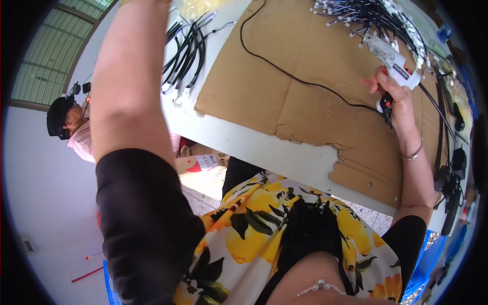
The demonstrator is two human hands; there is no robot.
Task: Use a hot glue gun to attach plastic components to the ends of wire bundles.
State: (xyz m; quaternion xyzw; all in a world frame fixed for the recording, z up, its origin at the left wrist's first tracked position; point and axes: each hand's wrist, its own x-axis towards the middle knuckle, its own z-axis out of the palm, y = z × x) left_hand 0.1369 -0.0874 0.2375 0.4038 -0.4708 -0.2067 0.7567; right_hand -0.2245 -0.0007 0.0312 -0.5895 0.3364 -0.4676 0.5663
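My right hand point(400, 107) is closed around the handle of a white hot glue gun point(404, 75) with a red trigger. The gun's glue-smeared front points away and to the left, toward a heap of black cables with white connectors point(368, 15). A thin black cord point(300, 80) runs from the gun's handle across a brown cardboard sheet point(290, 48). My left forearm point(129, 66) stretches far forward, and its hand lies beyond the top edge of the picture. Beside that arm is a smaller bunch of black cables point(190, 56).
The cardboard, torn along its near edge, covers much of a white table point(244, 140). Black adapters and cords point(452, 178) lie along the right side. Another person in a black cap point(60, 116) is at the far left. Blue crates point(427, 262) stand below at right.
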